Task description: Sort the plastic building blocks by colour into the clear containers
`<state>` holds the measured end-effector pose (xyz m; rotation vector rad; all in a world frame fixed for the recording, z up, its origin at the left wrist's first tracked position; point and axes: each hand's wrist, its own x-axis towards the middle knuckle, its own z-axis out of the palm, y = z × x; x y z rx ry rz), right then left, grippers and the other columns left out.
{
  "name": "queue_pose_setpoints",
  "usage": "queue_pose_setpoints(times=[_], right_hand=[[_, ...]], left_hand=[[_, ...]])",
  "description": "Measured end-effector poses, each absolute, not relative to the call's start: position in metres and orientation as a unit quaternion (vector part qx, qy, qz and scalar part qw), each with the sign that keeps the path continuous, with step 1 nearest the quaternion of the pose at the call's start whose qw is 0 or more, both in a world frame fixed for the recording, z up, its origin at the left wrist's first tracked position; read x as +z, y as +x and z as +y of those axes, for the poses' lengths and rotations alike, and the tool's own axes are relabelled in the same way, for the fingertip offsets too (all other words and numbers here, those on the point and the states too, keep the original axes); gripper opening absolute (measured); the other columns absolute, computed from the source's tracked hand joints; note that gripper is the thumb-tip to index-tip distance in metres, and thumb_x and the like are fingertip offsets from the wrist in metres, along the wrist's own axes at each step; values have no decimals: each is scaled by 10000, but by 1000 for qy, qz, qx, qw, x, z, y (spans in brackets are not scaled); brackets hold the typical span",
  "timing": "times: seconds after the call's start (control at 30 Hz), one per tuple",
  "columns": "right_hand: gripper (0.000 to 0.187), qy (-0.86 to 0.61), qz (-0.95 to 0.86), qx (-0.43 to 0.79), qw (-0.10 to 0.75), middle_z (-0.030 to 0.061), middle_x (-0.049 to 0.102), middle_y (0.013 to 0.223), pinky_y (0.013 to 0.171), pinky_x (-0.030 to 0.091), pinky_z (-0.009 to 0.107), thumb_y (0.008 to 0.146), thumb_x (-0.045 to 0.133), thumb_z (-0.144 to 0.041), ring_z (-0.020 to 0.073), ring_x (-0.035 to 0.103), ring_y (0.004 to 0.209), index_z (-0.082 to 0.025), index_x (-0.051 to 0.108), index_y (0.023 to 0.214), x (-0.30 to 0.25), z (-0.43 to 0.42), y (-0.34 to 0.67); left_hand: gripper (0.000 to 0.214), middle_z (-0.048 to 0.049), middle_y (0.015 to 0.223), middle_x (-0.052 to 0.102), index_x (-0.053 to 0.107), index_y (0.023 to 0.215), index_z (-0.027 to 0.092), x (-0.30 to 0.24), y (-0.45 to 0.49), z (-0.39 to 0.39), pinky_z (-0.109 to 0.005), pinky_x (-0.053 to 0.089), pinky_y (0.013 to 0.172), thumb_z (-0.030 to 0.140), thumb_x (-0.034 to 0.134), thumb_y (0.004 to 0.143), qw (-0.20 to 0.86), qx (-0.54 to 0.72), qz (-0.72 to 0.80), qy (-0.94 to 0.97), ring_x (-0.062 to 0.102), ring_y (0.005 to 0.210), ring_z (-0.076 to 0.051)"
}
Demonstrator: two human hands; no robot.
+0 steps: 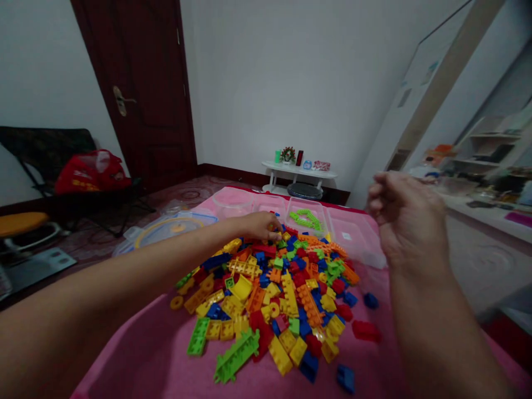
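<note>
A heap of mixed plastic building blocks (291,277) in yellow, red, blue, green and orange covers the middle of the pink cloth (158,343). My left hand (261,225) reaches to the far side of this heap, its fingers bent together around what looks like a yellow building block (271,227). Raised at the right, above the cloth's edge, is my right hand (405,213). Its fingers are curled in, and whatever they may hold is hidden. Beyond the heap, a clear plastic tray (328,224) holds linked light-green pieces (306,219).
More clear containers stand along the far edge, among them a shallow box (357,235) and a round tub (233,200). A clear lid with a yellow ring (166,228) lies at left. Loose blue blocks (346,378) lie near the front.
</note>
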<state>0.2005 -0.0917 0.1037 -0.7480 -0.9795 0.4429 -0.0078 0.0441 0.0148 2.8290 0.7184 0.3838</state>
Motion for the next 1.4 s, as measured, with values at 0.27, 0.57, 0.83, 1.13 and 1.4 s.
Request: queue_pose_setpoints(times=[0.27,0.57,0.83,1.13,1.4], right_hand=[[238,-331,-878,192,288,19,672,1003,891,409,358,701,706,-327,184,576,953,-266,708,931,42,-101,100],[372,-336,-928,92,128,36,502,1327,1068,176,505,719,681,-443,293,315,1292,-296,671,1060,1,-84,98],[281,-460,-857,180,146,51,668,1047,879,432,351,722,665,-342,219,592,969,-221,696,973,20,-57,164],[249,-505,-805,173,259,26,683,956,801,466,321,674,609,-144,196,606,875,-213,711,891,19,-41,189],[517,-524,-780,72,335,87,571,1210,879,456,370,671,583,-132,215,565,1000,-203,594,1183,1,-32,177]], left_hand=[[408,-48,795,700,695,966,83,14,-40,64,-212,429,628,422,553,789,309,242,317,863,590,695,-145],[390,-68,840,705,698,892,97,-10,-38,63,-251,464,707,438,649,708,409,385,319,763,607,744,-153],[343,-70,839,705,698,845,93,-12,-8,65,-286,472,794,394,685,682,473,427,301,710,618,794,-160],[387,-79,946,705,695,977,111,-6,-15,53,-275,473,780,371,666,691,350,320,308,825,623,837,-180],[404,-59,941,695,700,1007,226,-6,-22,42,-254,419,715,325,706,615,67,145,361,919,599,852,-212]])
